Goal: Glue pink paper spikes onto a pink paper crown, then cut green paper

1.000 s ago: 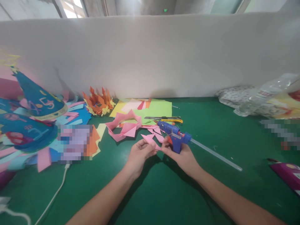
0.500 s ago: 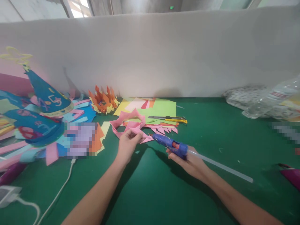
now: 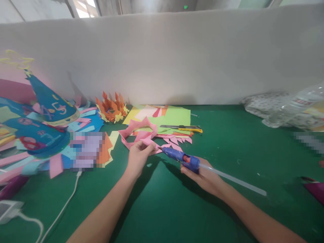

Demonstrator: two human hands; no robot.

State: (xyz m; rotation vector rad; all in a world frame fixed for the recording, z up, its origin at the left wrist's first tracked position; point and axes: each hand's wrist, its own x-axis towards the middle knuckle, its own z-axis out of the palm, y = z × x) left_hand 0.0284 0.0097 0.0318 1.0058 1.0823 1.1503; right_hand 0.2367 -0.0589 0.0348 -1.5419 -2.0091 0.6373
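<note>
Your left hand (image 3: pixel 138 153) pinches a folded pink paper piece (image 3: pixel 157 150) near the centre of your view, while your right hand (image 3: pixel 207 173) wraps around a blue glue gun (image 3: pixel 177 156), its nozzle at the paper's tip; whether they touch, you cannot tell. Taking that nozzle as the clock's centre, the smooth green tabletop (image 3: pixel 162 212) spreads around you, flecked with bits of debris, and a pale, matte partition (image 3: pixel 162 60) rises at twelve o'clock, with a lit green sign (image 3: pixel 185 6) beyond it. At two o'clock a clear plastic bottle (image 3: pixel 283 109) leans, tilted, by a patterned cloth (image 3: pixel 260 103); its contents are hard to make out. Your gun carries a translucent glue stick (image 3: pixel 235 179), jutting out behind toward four o'clock. At ten, you have an angular pink paper ring (image 3: pixel 124 137), with a spiky orange crown (image 3: pixel 112 109) trimmed in yellow past it, and farther out a blue cone hat (image 3: pixel 50 98). Flat coloured sheets (image 3: pixel 178 116) lie at twelve, a yellow-handled cutter (image 3: pixel 191 129) on them toward one, and pointed pink pieces (image 3: pixel 176 146) just beside the gun.
</note>
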